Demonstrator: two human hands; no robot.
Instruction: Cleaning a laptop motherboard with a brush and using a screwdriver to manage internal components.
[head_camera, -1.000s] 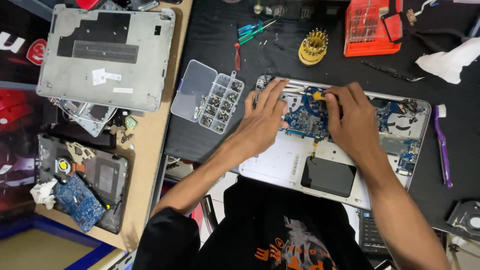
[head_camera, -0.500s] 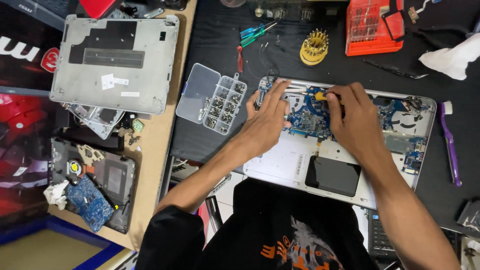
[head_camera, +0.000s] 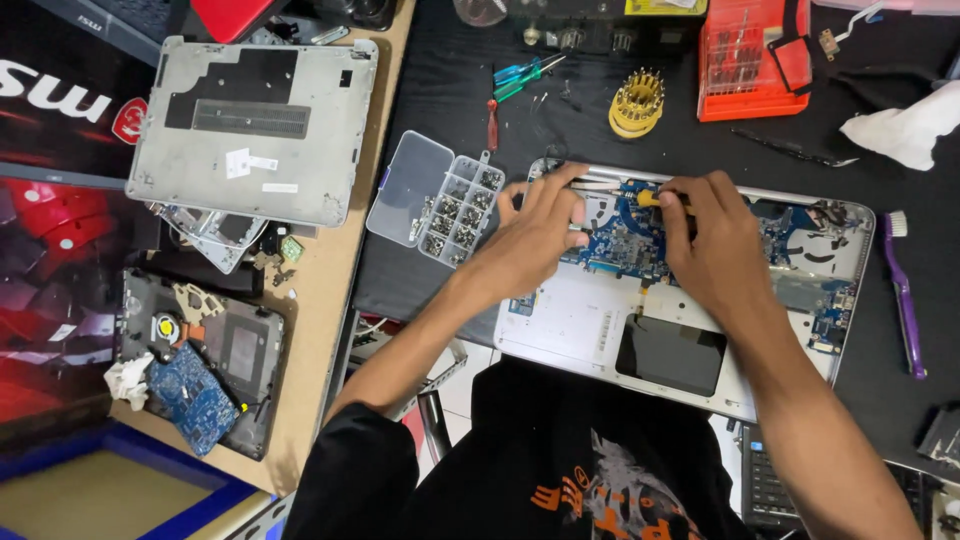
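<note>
An opened silver laptop base (head_camera: 590, 325) lies on a black mat, its blue motherboard (head_camera: 625, 240) exposed. My left hand (head_camera: 535, 235) rests on the board's left part, fingers spread and pressing near the top edge. My right hand (head_camera: 705, 245) is closed around a small screwdriver with a yellow handle (head_camera: 650, 198), its tip lying on the board near the upper edge. A clear compartment box of screws (head_camera: 440, 200) stands open just left of the laptop.
A grey laptop bottom cover (head_camera: 250, 130) lies on the wooden table at left, with another dismantled chassis and a blue circuit board (head_camera: 195, 395) below it. A yellow bit holder (head_camera: 637, 102), an orange bit case (head_camera: 752, 60), screwdrivers (head_camera: 520, 75), a purple brush (head_camera: 903, 295) and a white cloth (head_camera: 905, 130) ring the laptop.
The view has shifted slightly. My left hand's fingers have moved up toward the board's top edge; my right hand stays on the screwdriver at the same spot.
</note>
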